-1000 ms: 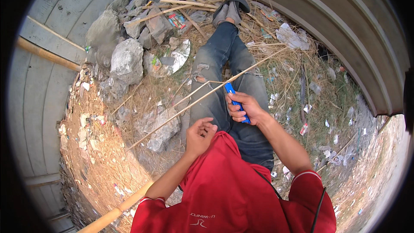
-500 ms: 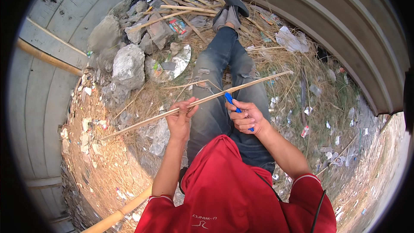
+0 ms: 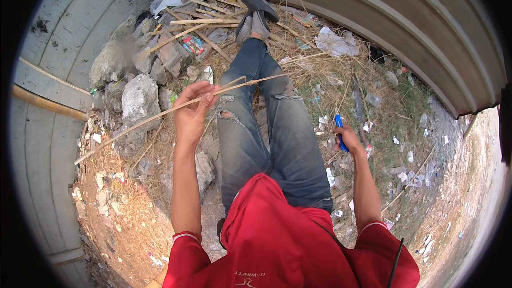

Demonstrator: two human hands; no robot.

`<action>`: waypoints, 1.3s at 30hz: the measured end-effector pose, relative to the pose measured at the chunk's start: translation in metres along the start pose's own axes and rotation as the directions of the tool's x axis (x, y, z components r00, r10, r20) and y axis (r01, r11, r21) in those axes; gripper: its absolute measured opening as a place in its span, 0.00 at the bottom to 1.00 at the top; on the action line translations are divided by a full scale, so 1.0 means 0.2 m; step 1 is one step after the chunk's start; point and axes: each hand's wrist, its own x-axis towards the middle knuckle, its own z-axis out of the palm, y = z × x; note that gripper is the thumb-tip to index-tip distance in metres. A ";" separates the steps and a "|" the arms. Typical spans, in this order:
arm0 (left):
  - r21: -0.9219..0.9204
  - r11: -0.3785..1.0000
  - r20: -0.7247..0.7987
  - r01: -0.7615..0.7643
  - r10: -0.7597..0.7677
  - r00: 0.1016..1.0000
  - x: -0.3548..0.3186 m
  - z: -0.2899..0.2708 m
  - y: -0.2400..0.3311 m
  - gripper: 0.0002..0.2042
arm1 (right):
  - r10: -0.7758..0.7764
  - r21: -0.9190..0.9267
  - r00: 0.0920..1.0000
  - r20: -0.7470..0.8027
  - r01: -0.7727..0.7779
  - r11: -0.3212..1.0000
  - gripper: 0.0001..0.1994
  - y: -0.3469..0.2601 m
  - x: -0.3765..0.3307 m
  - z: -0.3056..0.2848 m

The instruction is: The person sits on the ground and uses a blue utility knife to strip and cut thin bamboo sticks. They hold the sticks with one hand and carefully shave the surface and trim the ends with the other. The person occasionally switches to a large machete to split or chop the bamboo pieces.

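Observation:
My left hand (image 3: 194, 108) is raised over my left leg, closed on a long thin bamboo strip (image 3: 128, 132). The strip slants from low on the left up across my knees. A fine bent sliver (image 3: 234, 81) shows beside it near my fingers; whether it is still attached I cannot tell. Out to the right, apart from the strip, my right hand (image 3: 349, 140) grips a blue utility knife (image 3: 339, 122) pointing away from me. Its blade is too small to make out.
My legs (image 3: 272, 133) stretch forward, ankles crossed. Rocks (image 3: 141, 98) and a pile of bamboo strips (image 3: 208, 18) lie at the far left. Corrugated metal sheet (image 3: 405, 37) curves behind, and a grey panel wall (image 3: 40, 144) stands left. Dry grass and litter cover the ground.
The knife has moved away from the strip to the right with my right hand. My left hand has shifted up and left, carrying the strip with it.

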 end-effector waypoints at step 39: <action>0.542 0.754 0.489 -0.372 0.078 0.869 0.66 0.89 -0.08 0.10 | -0.452 -0.566 0.592 -0.668 -0.009 0.824 0.25 -0.06 -0.16 -0.32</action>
